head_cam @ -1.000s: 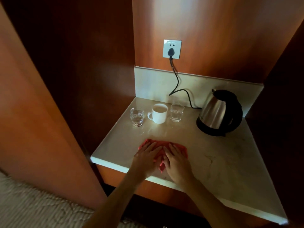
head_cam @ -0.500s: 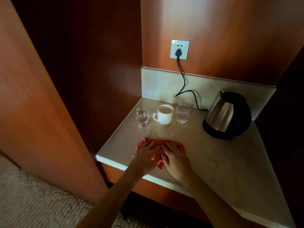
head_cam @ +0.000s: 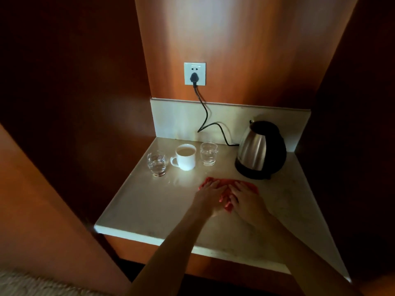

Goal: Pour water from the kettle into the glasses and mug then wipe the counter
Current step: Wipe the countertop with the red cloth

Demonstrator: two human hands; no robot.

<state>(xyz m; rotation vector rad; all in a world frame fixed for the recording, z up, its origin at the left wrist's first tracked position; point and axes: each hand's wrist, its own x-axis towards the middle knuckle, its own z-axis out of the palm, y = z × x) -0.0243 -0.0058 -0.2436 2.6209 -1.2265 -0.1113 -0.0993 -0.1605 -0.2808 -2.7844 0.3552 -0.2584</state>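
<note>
A red cloth (head_cam: 226,195) lies flat on the pale marble counter (head_cam: 154,206), in front of the kettle. My left hand (head_cam: 210,196) and my right hand (head_cam: 245,198) both press flat on the cloth, fingers spread, side by side. Behind them stand a glass (head_cam: 157,163) with water, a white mug (head_cam: 186,156) filled with liquid, and a second glass (head_cam: 208,153) with water, in a row. The steel kettle (head_cam: 259,150) with black handle sits on its base at the back right.
The kettle's black cord (head_cam: 206,116) runs up to a white wall socket (head_cam: 195,73). Wooden panels wall in the counter at the left, back and right. A light carpet (head_cam: 32,283) shows at bottom left.
Both hands have slid the red cloth to the right and farther back across the counter, toward the kettle. The head camera has also shifted.
</note>
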